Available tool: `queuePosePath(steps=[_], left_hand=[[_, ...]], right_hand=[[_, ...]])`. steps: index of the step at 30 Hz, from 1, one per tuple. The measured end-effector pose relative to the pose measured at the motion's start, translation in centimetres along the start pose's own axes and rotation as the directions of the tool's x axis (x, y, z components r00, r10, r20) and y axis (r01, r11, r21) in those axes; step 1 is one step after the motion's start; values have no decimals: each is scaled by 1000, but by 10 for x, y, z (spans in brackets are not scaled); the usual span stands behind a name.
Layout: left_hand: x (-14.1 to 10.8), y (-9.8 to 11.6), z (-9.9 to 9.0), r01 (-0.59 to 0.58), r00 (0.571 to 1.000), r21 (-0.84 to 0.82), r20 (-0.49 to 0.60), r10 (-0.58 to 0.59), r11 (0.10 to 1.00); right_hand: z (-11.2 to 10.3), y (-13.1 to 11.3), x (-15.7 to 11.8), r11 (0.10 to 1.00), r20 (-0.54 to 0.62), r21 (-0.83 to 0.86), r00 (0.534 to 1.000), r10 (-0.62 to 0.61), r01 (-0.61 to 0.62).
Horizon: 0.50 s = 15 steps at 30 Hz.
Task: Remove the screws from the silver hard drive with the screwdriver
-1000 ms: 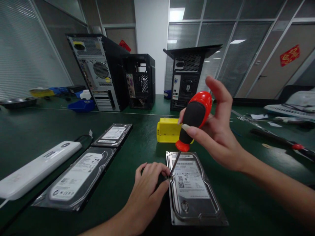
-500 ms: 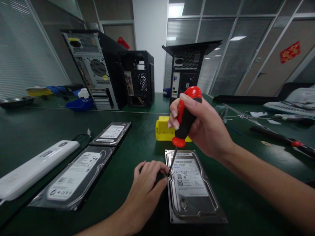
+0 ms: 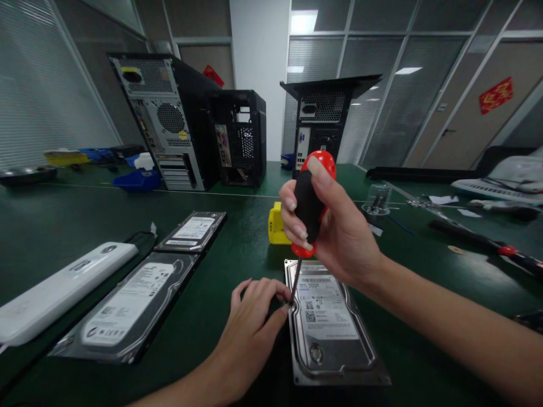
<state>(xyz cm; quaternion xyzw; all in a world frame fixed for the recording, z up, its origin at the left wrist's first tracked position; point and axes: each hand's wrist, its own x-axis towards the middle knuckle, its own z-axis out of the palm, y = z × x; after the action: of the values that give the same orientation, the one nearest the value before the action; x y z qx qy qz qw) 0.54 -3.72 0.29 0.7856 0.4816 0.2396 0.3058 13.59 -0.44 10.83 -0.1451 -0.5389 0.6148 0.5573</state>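
A hard drive [image 3: 335,350] with a white label lies flat on the green table, label up. My right hand [image 3: 339,226] is wrapped round the red and black handle of a screwdriver [image 3: 311,206], thumb along its upper side. The shaft slants down, its tip at the drive's left edge. There my left hand [image 3: 254,316] has thumb and forefinger drawn together at the tip; whether they pinch the tip, the drive's edge or a screw is hidden. A yellow tray [image 3: 276,223] stands behind the drive, partly covered by my right hand.
To the left lie a bagged hard drive [image 3: 127,305], a smaller drive [image 3: 193,230] and a white power strip [image 3: 68,282]. Computer cases [image 3: 169,118] stand at the back, beside a blue bin [image 3: 138,180]. A clear cup [image 3: 377,199] and a black-handled tool [image 3: 466,233] are on the right.
My right hand has moved a little left and its grip has turned the screwdriver's handle, now more upright. The clear cup shows more fully. My left hand and the drive stay put.
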Motion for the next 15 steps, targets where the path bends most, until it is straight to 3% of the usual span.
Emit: queuePosePath(steps=[10,15], left_hand=[[-1,0,2,-35,999,25,-26,36,999],[-1,-1,2,-28,999,39,-22,29,999]], right_hand=[[-7,7,7,995,89,41,992,-94,90],[-1,7,4,994,30,30,994,-102,101]])
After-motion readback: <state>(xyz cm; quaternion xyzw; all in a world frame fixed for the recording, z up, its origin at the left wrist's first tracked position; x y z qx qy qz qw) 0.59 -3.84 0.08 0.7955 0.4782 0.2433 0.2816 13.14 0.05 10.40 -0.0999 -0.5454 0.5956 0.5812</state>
